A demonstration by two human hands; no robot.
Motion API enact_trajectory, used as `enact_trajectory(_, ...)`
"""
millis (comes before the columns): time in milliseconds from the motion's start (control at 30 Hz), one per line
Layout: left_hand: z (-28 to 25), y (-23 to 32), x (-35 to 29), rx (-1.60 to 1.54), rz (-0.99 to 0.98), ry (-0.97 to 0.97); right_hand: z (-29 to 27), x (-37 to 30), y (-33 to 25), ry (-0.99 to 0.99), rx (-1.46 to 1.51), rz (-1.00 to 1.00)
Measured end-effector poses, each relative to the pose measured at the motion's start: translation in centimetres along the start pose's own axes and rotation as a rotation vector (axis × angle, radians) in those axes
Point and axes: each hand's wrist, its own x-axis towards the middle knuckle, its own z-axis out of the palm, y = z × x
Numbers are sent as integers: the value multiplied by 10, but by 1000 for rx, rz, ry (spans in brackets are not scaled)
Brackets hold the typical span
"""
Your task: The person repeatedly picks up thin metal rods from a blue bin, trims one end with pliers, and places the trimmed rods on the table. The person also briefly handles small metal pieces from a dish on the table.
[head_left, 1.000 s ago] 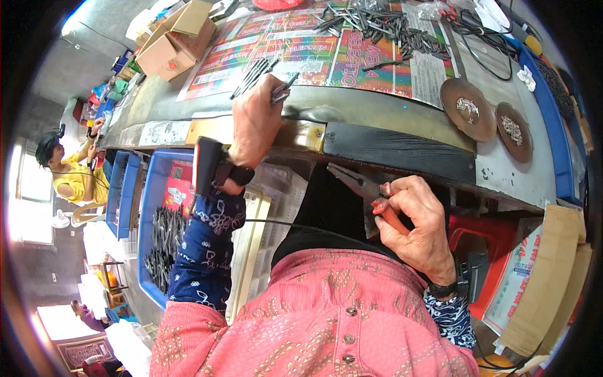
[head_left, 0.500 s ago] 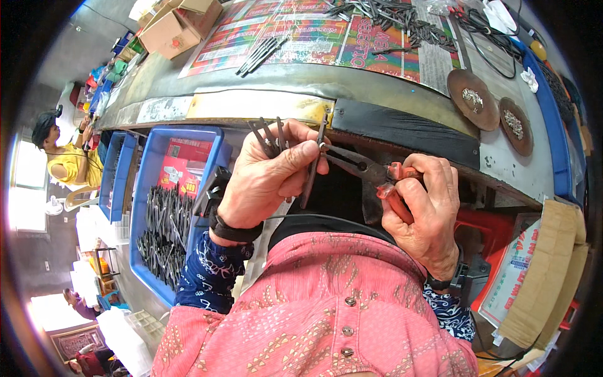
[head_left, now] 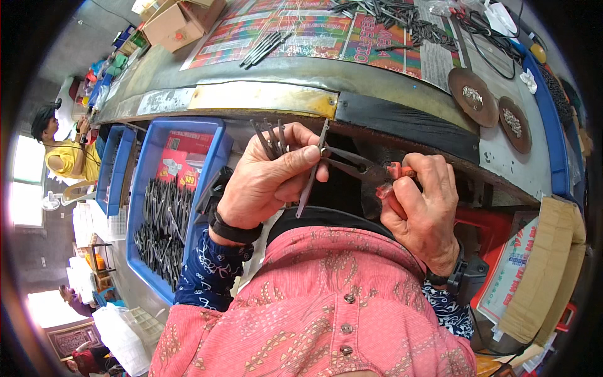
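Observation:
A thin dark metal strip (head_left: 306, 195) stands nearly upright between the thumb and fingers of my left hand (head_left: 251, 185). Several more dark strips (head_left: 270, 141) are tucked among the fingers of that same hand, their ends sticking up. My right hand (head_left: 430, 213) is closed around the orange handles of a pair of pliers (head_left: 373, 173). The plier jaws reach left to the strip, meeting it beside my left thumb at a small shiny piece; whether they grip it cannot be made out.
Left of my arm is a blue bin (head_left: 222, 141) of dark strips. Printed sheets on the workbench (head_left: 251, 81) carry more strips (head_left: 267, 48). Two brown dishes (head_left: 461, 78) of small metal pieces lie at the right, near cardboard (head_left: 543, 270). A person in yellow (head_left: 66, 157) sits far left.
The strip in my left hand has turned slightly, its lower end now lower and further left, showing a lighter face. The pliers remain beside it, with their jaws looking a little more spread.

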Motion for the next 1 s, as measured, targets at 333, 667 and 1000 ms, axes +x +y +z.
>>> enact_trajectory(333,-1,-12,-5,851,485,20,11,-9,15,-257,802,189)
enact_trajectory(667,-1,8,12,1418,749,-59,16,-11,21,-384,1061,434)
enact_trajectory(1000,-42,45,72,1584,836,308,18,-9,24,-192,759,319)
